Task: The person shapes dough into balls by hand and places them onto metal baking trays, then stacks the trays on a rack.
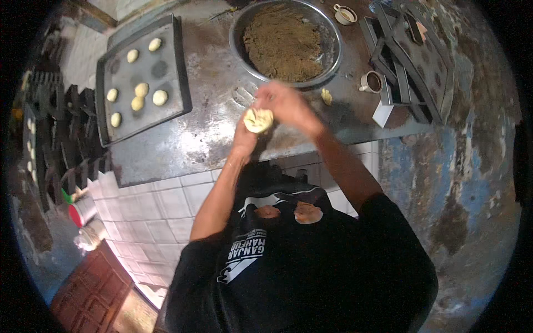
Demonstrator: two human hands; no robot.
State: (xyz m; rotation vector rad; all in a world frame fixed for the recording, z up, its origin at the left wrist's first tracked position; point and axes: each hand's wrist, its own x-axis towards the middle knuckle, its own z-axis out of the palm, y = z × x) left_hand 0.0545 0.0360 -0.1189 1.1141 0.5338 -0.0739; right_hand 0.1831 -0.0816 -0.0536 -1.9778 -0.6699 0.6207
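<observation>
Dough piece [258,120]: in my left hand [243,137], above the near part of the worktop [166,152], between the tray [127,73] on the left and the steel bowl [335,58] ahead. Left grip: fingers curled around the piece, supporting it from below and the side. Right hand [284,105]: just beside the dough's upper edge, blurred; cannot tell whether this grip is narrow or wide, or whether it holds anything.

Progress (judgement): partway. Seven rounded dough balls [160,97] lie on the tray, two of them touching; these look shaped. Much of the tray surface is bare, so I estimate room for more. The piece in hand is creased and uneven, so I take its shaping as not yet complete. The brown crumbly mass [283,41] in the bowl is plentiful; if it is filling, a good deal remains. A small yellow scrap [326,97] lies on the worktop to the right of my hands.

Orientation: creased face of the piece points upward, toward my head. Outline roughly round, so no clear long axis; underside hidden by the hand.
</observation>
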